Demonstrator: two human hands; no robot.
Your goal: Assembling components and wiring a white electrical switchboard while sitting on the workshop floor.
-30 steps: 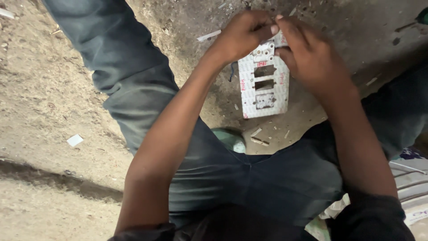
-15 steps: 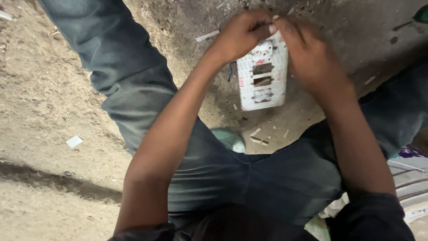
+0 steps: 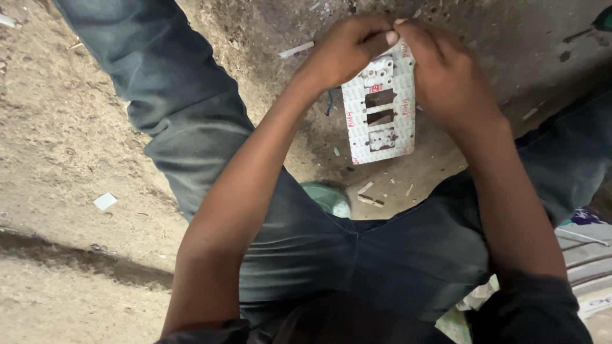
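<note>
Both hands meet at the top edge of a white switch plate (image 3: 380, 111), held above the ground between the person's spread knees. Left hand (image 3: 347, 48) curls in from the left, thumb and fingers pressed together on the plate's upper corner, its fingertips touching those of the right hand (image 3: 446, 76), which comes in from the right and covers the plate's upper right side, its fingers bent and pinching the same top edge. What, if anything, sits between the two sets of fingertips cannot be told. The plate hangs roughly upright and a little tilted, its long side running away from the hands; it shows two dark rectangular openings in the middle, white modules above and below them, and small red marks along its borders. Nearest the camera lie the dark trousers (image 3: 331, 255) and both bare forearms. Just below the plate a pale green rounded object (image 3: 328, 197) peeks out beside the left thigh. Small pale chips (image 3: 366, 191) lie scattered on the dirty ground (image 3: 76, 127) under the plate, a white scrap (image 3: 105, 201) lies well off to the left, and a thin pale stick (image 3: 296, 50) lies farther out near the left wrist.
</note>
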